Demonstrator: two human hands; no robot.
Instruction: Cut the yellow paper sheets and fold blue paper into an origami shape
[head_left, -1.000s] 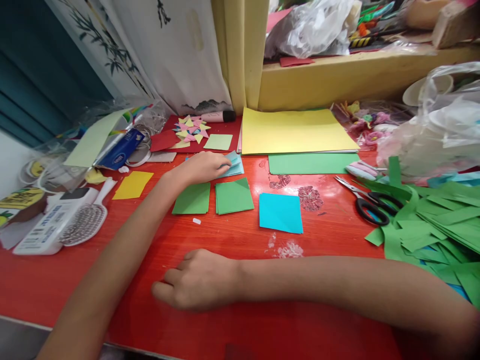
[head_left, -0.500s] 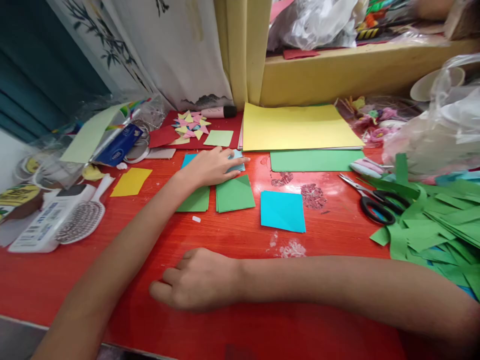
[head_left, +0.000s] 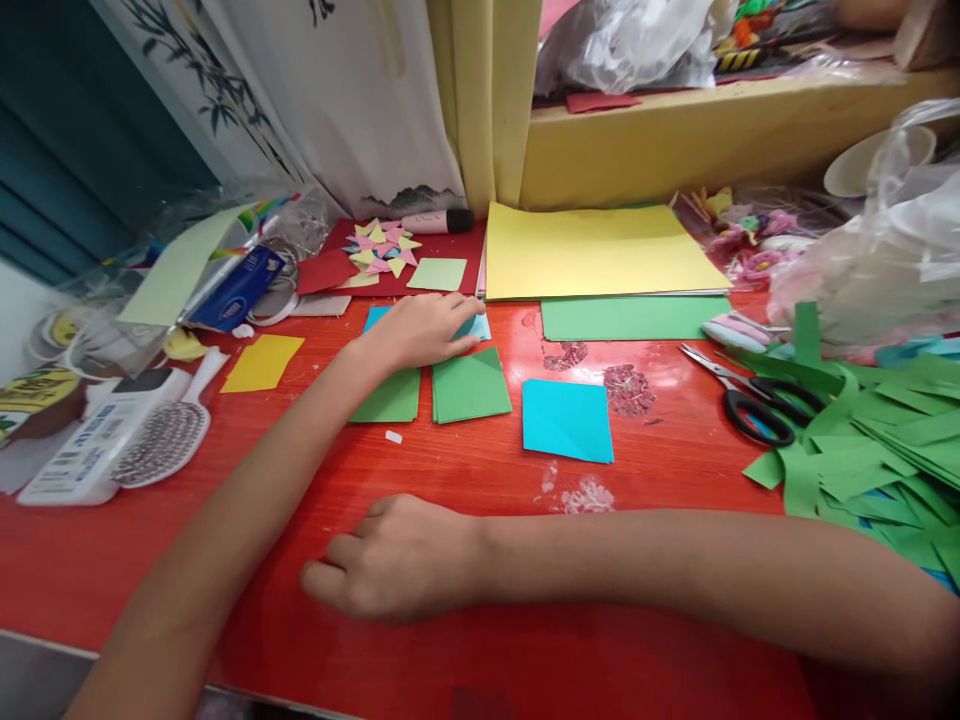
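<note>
My left hand (head_left: 429, 330) reaches over the paper squares, palm down. Its fingers and thumb are apart and rest on a light blue paper square (head_left: 484, 328), partly hidden under them. A blue square (head_left: 375, 317) shows behind its wrist. Just below lie two small stacks of green squares, the left stack (head_left: 388, 398) partly covered by my forearm and the right stack (head_left: 472, 387) lying free. A bright blue stack (head_left: 568, 420) lies further right. My right hand (head_left: 390, 558) rests on the red table in a loose fist, with nothing showing in it.
Black-handled scissors (head_left: 765, 400) lie beside a heap of green paper strips (head_left: 892, 440). Yellow sheets (head_left: 600, 250) and a green sheet (head_left: 634, 319) are at the back. A folded paper star (head_left: 381, 248), a yellow square (head_left: 262, 363) and a hairbrush (head_left: 165, 440) are further left.
My left hand's fingers have drawn back slightly to the left and curled a little over the light blue paper. My right hand has stayed in place.
</note>
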